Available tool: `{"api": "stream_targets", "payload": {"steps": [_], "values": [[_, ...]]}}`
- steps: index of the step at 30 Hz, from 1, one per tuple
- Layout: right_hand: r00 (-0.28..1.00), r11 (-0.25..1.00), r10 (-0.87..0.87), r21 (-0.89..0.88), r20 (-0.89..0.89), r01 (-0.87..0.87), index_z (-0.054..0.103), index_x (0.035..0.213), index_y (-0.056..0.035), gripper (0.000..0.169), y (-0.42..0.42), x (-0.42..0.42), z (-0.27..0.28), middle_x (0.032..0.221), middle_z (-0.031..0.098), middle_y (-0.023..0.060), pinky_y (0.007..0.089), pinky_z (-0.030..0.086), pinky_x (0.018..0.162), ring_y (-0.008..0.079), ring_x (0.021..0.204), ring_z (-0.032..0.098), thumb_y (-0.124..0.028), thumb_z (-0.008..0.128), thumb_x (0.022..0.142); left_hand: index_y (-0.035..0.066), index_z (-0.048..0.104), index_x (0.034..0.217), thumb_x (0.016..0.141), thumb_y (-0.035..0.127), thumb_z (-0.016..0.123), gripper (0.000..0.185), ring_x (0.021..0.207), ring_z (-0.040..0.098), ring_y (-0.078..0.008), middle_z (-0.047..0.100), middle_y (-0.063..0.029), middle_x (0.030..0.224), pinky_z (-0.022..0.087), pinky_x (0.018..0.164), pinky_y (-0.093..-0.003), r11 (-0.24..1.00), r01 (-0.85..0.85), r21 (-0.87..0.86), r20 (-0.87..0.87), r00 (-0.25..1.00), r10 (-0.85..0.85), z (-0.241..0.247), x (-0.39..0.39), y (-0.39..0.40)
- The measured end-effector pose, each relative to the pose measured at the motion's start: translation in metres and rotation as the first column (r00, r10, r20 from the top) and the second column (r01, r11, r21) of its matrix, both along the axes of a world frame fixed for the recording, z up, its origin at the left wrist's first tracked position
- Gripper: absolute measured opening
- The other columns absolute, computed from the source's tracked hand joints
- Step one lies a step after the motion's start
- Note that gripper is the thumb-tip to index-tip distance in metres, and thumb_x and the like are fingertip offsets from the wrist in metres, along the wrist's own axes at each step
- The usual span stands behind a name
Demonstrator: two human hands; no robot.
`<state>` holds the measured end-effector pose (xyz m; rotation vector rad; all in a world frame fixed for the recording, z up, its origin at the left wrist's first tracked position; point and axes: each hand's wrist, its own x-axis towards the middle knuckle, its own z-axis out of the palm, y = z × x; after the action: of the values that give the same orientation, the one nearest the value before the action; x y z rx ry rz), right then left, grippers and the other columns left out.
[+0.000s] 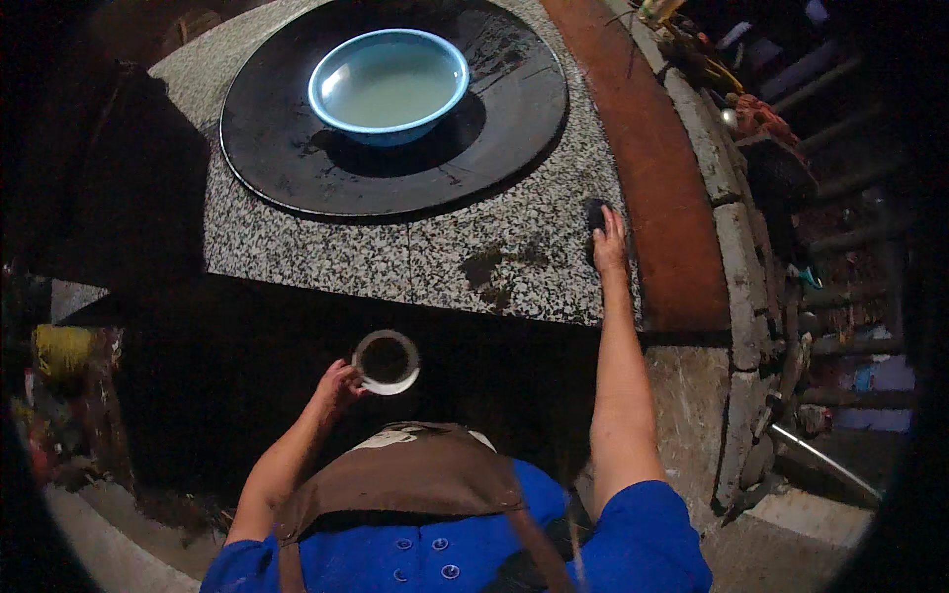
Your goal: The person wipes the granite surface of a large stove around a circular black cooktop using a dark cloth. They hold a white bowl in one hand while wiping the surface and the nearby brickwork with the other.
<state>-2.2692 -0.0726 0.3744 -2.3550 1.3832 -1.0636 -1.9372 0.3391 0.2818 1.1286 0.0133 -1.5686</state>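
My left hand (341,383) grips the side of a round, pale-rimmed cup or ring (393,387) with a dark middle, held in front of the apron; its exact kind is unclear. My right hand (611,243) reaches to the right side of the speckled stone counter (356,252), its fingers around a small dark object (595,213), perhaps a cloth or scrubber. Farther back, a light-blue bowl (371,135) with cloudy liquid (397,96) stands on a large round black griddle or lid (259,148).
Dark wet patches (485,268) mark the counter near its front edge. A red-brown strip (660,170) and a row of concrete blocks (741,282) border the right side. Beyond them lie cluttered items and a metal rod (827,459). Deep shadow hides the left side.
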Motion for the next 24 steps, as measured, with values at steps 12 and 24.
{"api": "stream_targets", "payload": {"steps": [12,24], "values": [[0.705,0.689,0.683,0.151,0.189,-0.709,0.055,0.1,-0.0053,0.041,0.229,0.163,0.021,0.11,0.047,0.0152,0.038,0.036,0.087,0.0321,0.101,0.045,-0.005,0.06,0.06,0.003,0.057,0.077,0.068,0.01,0.059,0.012,0.061,0.053,-0.0177,0.055,-0.0065,0.072,0.046,0.054,-0.0296,0.995,-0.044,0.085,-0.119,0.991,0.054,0.042,-0.053,-0.07],[0.994,0.949,0.036,0.308,0.108,-0.068,0.047,0.114,-0.0075,0.039,0.083,0.018,0.017,0.117,0.041,0.0174,0.0355,0.032,0.091,0.0288,0.107,0.041,-0.006,0.046,0.075,0.005,0.05,0.074,0.064,0.005,0.056,0.012,0.052,0.05,-0.0166,0.051,-0.0066,0.066,0.045,0.043,-0.0291,0.979,-0.155,0.131,0.007,0.988,0.156,0.005,-0.021,-0.047]]}}
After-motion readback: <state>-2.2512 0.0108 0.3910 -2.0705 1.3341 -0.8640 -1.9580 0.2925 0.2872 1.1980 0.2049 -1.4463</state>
